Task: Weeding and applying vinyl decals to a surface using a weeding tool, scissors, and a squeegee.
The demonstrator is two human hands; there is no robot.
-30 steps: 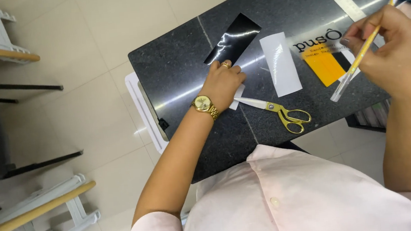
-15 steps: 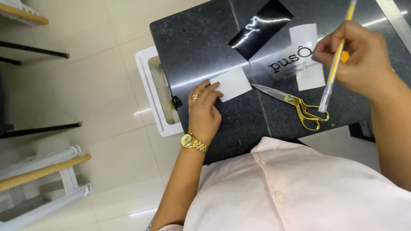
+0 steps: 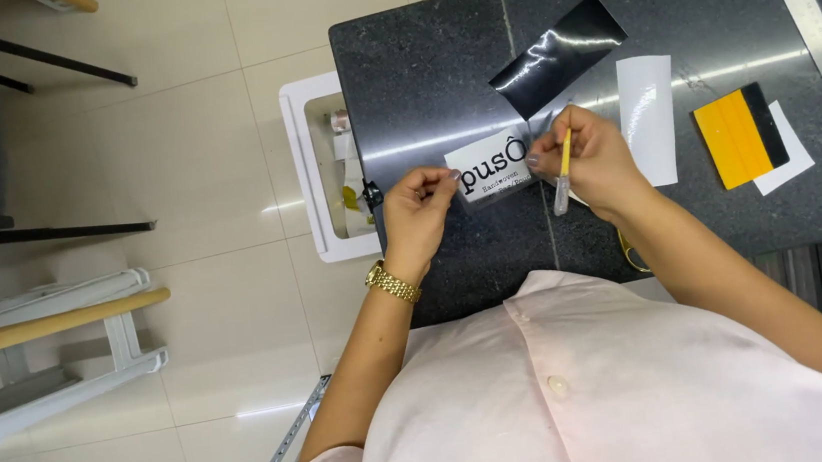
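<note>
Head view, looking down over a pale pink shirt point(image 3: 588, 395) at a dark speckled table point(image 3: 436, 68).

L hand point(image 3: 416, 210), gold watch point(image 3: 392, 283) on the wrist, pinches the left edge of a small white card w/ black lettering point(image 3: 488, 166) between thumb and fingertips; grip narrow, closed on the card. R hand point(image 3: 590, 158) pinches the card's right edge w/ fingertips and at the same time holds a thin yellow craft knife point(image 3: 562, 174), which runs roughly upright through the fingers, its pale lower end poking out below the hand. So the card spans between both grips, just above the table, slightly tilted; whether it touches the table, can't tell.

Rel. to the grips: just above the card and R hand lies a glossy black sheet point(image 3: 557, 54), angled. Just right of the R hand, a white strip of backing paper point(image 3: 648, 118), upright. Further right, well apart, a yellow-and-black squeegee point(image 3: 741, 134) on a white scrap point(image 3: 786, 165). Far right, a metal ruler point(image 3: 819, 31) running along the table. Under the R forearm a yellow scissors handle point(image 3: 631, 252) peeks out, mostly hidden.

Left of the L hand, off the table edge, a white bin point(image 3: 311, 180) w/ bits inside stands on the tiled floor point(image 3: 191, 132). Further left, a white stool w/ wood seat point(image 3: 50, 341).
</note>
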